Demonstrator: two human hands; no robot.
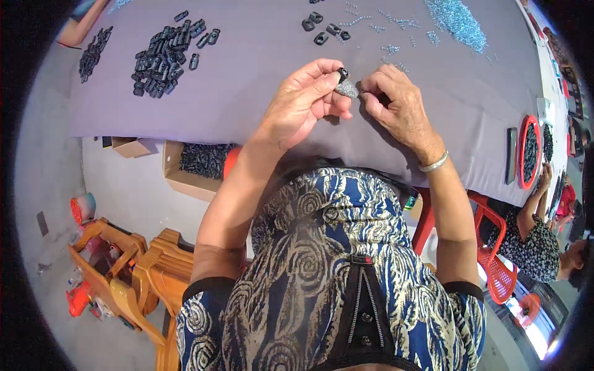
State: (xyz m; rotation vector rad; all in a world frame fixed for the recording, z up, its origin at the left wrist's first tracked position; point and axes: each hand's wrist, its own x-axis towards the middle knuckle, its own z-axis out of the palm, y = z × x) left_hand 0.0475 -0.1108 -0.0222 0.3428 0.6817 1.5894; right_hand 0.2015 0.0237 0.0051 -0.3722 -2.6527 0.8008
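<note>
My left hand is closed, with a small black plastic cord lock pinched upright between thumb and fingers above the table. Just below the lock, a grey, rough-looking lump shows at the same fingertips; I cannot make out whether it is a wrapping on a finger or a separate piece. Close by on the right, my right hand has its fingers curled together, and whatever they may pinch is hidden. Beyond my hands lie several black cord lock pieces and scattered small metal springs.
A large pile of black cord locks covers the left of the grey tablecloth. At the far right is a heap of springs. A red-rimmed tray holds black parts. Below the table edge stands a cardboard box. Other people sit nearby.
</note>
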